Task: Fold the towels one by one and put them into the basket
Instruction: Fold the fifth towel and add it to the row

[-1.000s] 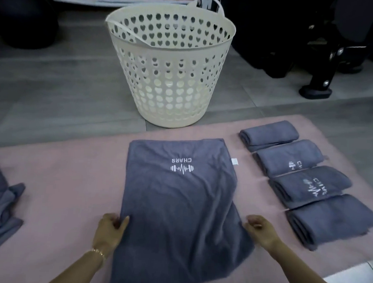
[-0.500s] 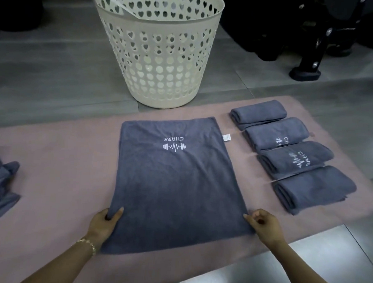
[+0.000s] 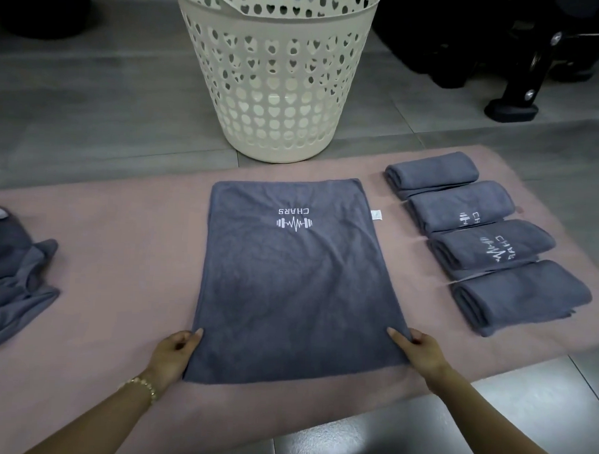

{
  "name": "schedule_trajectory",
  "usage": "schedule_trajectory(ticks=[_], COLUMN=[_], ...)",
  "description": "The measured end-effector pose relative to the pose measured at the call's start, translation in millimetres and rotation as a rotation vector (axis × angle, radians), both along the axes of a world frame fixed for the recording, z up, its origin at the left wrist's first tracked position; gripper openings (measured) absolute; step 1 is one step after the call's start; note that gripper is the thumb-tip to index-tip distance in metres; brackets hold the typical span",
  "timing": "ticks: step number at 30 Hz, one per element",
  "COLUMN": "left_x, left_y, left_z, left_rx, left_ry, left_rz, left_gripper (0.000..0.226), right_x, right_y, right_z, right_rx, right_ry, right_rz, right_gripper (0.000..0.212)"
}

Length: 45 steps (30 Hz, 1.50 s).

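A grey towel point(image 3: 296, 278) with a white CHARS logo lies flat on the pink mat point(image 3: 125, 253), folded into a tall rectangle. My left hand point(image 3: 174, 353) pinches its near left edge, thumb on top. My right hand point(image 3: 418, 350) pinches its near right edge. The cream basket point(image 3: 274, 71) with heart-shaped holes stands on the floor just beyond the mat. Several folded grey towels point(image 3: 486, 242) lie in a row on the mat's right side.
A heap of unfolded grey towels point(image 3: 11, 276) lies at the mat's left end. Black equipment with a foot point(image 3: 512, 105) stands at the back right. Grey floor tiles surround the mat, with a shiny patch near me.
The towel's near end has been smoothed flat and straightened. Both hands shifted along its side edges and now pinch them. The view tilted down, bringing the basket higher in frame.
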<state>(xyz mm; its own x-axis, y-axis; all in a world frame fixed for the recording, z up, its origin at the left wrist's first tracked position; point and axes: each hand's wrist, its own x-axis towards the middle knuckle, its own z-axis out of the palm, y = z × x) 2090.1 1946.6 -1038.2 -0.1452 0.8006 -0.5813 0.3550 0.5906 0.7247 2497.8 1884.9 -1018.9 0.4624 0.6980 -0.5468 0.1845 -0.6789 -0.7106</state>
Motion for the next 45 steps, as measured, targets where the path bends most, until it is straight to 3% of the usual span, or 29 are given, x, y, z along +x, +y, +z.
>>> schedule_trajectory(ticks=[4,8,11,14,17,19,22,24,26,29,34,38,43,45], left_x=[-12.9,-37.7,-46.0,-38.5,-22.4,-11.2,0.4,1.9,9.4,23.1,33.6,30.6,-8.0,-28.4], left_y=[-4.0,-18.2,-14.6,15.7,55.3,73.0,77.5,73.5,72.4,83.0,100.3,101.1,64.5,40.0], left_z=[15.2,27.7,34.3,57.1,71.8,60.0,24.9,0.8,-4.2,1.5,7.9,19.1,30.7,30.6], left_rx=[-0.056,-0.295,-0.422,-0.395,-0.285,-0.126,0.031,-0.031,-0.083,-0.040,-0.117,-0.096,-0.220,-0.322], left_ry=[-0.166,-0.414,-0.495,-0.567,-0.691,-0.581,-0.123,0.120,0.206,0.074,-0.154,-0.344,-0.528,-0.539], left_rz=[0.029,0.056,0.083,0.137,0.314,0.374,0.203,0.129,0.104,0.140,0.243,0.246,0.108,-0.040], left_gripper=[0.028,0.027,0.036,0.028,0.005,0.015,0.024,0.049,0.067,0.058,0.053,0.046,0.047,0.048], right_x=[7.1,7.9,6.6,6.4,6.6,5.0,-0.2,0.1,-2.8,-9.5,-12.4,-11.9,-1.3,3.7], right_y=[-22.8,-49.4,-48.4,-19.4,25.8,48.4,59.8,59.8,60.2,66.9,81.4,75.7,13.9,-21.4], right_z=[24.3,34.5,41.7,51.3,57.4,49.1,25.1,7.9,0.1,0.2,-5.3,0.2,12.4,3.3], right_rx=[0.068,-0.099,-0.163,-0.044,0.105,0.181,0.164,0.074,-0.033,-0.055,-0.006,0.028,0.009,-0.064], right_ry=[0.232,0.446,0.544,0.615,0.662,0.593,0.225,-0.058,-0.093,0.012,0.181,0.191,0.416,0.550], right_rz=[-0.062,0.003,0.010,-0.091,-0.291,-0.310,-0.246,-0.200,-0.121,-0.122,-0.276,-0.231,-0.118,-0.062], right_gripper=[0.031,0.049,0.033,0.014,0.022,0.033,0.034,0.034,0.034,0.028,0.035,0.028,0.030,0.044])
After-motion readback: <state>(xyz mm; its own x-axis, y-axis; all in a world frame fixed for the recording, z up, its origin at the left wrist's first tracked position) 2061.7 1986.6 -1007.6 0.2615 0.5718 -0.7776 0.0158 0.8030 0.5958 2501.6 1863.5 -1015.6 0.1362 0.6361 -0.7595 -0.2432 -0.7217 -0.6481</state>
